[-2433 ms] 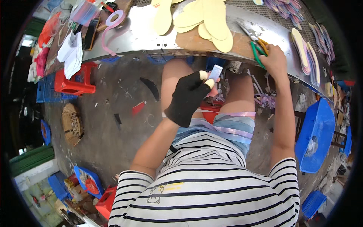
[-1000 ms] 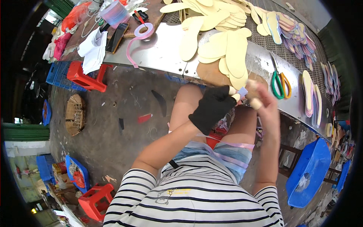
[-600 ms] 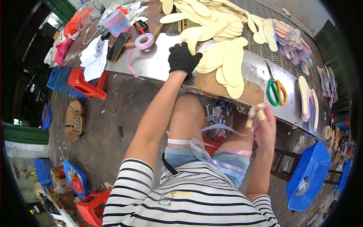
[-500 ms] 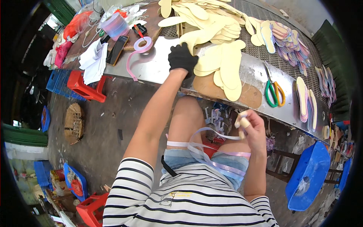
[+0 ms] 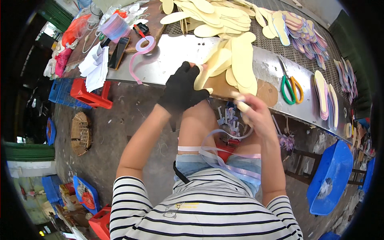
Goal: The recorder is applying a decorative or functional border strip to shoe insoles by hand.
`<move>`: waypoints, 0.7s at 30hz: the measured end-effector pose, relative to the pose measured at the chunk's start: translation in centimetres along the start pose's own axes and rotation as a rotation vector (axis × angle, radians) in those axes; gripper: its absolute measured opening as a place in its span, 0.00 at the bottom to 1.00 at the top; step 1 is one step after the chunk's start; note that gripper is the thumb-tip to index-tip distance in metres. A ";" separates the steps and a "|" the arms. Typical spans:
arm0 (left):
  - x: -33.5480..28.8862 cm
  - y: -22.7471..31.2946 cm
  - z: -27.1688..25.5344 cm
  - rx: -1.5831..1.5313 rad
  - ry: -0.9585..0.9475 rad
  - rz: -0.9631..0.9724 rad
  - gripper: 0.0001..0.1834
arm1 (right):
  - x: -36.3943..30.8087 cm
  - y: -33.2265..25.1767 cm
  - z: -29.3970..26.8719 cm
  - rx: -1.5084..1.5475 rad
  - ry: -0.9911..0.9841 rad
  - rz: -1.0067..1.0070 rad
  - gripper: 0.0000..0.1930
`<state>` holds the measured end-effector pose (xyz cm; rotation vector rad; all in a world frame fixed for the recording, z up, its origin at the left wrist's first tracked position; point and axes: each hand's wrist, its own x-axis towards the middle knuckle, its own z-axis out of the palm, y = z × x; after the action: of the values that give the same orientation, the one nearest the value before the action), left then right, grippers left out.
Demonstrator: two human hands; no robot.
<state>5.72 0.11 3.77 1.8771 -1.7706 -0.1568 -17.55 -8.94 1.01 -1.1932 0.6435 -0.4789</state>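
My left hand (image 5: 181, 87), in a black glove, is closed on a pale yellow insole (image 5: 201, 77) at the table's near edge. The insole bends up between thumb and fingers. My right hand (image 5: 258, 117), bare but for pale finger covers, is raised to the right of it with its fingers curled. From that hand a shiny lilac ribbon (image 5: 209, 138) loops down to my lap, where more ribbon lies across my thighs. Loose yellow insoles (image 5: 243, 66) overlap on the table beside the left hand, partly over a brown insole-shaped board (image 5: 266, 93).
Scissors (image 5: 289, 90) with green and orange handles lie right of the insoles. A heap of yellow insoles (image 5: 224, 18) and patterned ones (image 5: 306, 38) fill the table's back. A ribbon roll (image 5: 145, 45), phone (image 5: 119, 53) and papers (image 5: 96, 68) sit left. A blue tub (image 5: 330, 180) stands at right.
My left hand has drawn back from the insole heap toward me, bringing an insole to the table's edge. My right hand has risen and moved slightly left, toward it.
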 end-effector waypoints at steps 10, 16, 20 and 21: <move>0.8 -1.8 -0.1 -0.200 0.244 -0.018 0.21 | 5.5 1.5 2.0 -0.102 0.056 -0.240 0.06; 6.6 1.0 -1.3 0.190 0.008 0.533 0.36 | 3.0 0.8 1.9 -0.379 -0.082 -0.286 0.06; 7.8 -0.5 -3.5 0.221 -0.270 0.344 0.21 | 1.6 -1.1 -0.3 -0.562 -0.011 -0.304 0.07; 7.4 -1.7 -3.9 0.111 -0.131 0.328 0.20 | 1.8 -0.6 -1.8 -0.418 0.066 -0.310 0.07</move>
<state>9.86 -5.79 8.37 1.6515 -2.1888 -0.0612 -17.44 -11.51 0.80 -1.6924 0.6352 -0.6662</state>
